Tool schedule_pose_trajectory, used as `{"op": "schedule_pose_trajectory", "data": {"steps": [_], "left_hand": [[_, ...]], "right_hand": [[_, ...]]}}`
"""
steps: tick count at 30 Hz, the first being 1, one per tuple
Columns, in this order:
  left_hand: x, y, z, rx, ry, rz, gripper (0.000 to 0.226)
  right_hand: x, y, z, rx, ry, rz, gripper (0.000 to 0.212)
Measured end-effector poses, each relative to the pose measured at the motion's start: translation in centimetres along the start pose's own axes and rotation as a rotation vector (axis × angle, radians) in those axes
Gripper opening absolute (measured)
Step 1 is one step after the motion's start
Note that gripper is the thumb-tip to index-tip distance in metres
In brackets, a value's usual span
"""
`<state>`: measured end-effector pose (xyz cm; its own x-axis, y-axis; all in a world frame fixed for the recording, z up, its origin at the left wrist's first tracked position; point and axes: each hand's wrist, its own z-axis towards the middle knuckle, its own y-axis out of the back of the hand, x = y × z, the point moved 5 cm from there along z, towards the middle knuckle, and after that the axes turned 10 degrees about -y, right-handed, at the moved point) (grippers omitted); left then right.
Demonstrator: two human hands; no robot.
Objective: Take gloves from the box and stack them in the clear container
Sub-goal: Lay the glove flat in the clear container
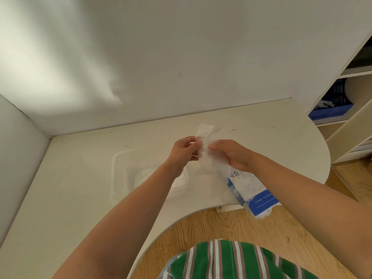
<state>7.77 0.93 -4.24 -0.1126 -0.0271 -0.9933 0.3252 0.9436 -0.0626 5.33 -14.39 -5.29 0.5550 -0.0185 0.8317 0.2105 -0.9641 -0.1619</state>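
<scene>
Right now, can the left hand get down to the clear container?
Probably yes: the clear container lies close beneath the left hand, nothing between them. Both it and the right hand are pinching a glove, though.

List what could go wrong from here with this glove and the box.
1. The box seems to overhang the edge of the table under the right forearm; a nudge could drop it.
2. The glove is thin, pinched by left hand and right hand; it may crumple rather than lie flat.
3. The clear container sits partly under the left forearm; placement could miss.
</scene>
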Motion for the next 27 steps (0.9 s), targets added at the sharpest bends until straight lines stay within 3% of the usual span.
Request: {"op": "schedule_pose_trajectory", "data": {"steps": [2,6,15,19,24,27], "left_hand": [[0.0,0.2,0.1,-0.057,-0.006,0.006,0.005],[0.4,0.8,0.5,-0.167,-0.008,-0.021,0.015],[0.6,-2.6,1.5,-0.075,0.038,-0.141,0.029],[1.2,-4.0,1.7,-0.064,0.101,-0.074,0.036],[1.4,-5.1,1.7,0.048,0.174,-0.017,0.048],[0.7,-5.6,2.0,0.094,0.137,0.061,0.053]], "right_hand": [[0.1,0.9,0.0,-0.133,0.040,0.016,0.026],[0.1,2.6,-0.8,-0.216,0.061,0.022,0.018],[0.1,4.6,-2.1,-0.207,0.053,0.003,0.038],[0.5,6.7,-2.6,-0.344,0.109,0.088,0.016],[1.4,9.5,-3.8,-0.462,0.180,0.248,0.019],[1.6,10.2,-4.3,-0.492,0.141,0.166,0.016]]}}
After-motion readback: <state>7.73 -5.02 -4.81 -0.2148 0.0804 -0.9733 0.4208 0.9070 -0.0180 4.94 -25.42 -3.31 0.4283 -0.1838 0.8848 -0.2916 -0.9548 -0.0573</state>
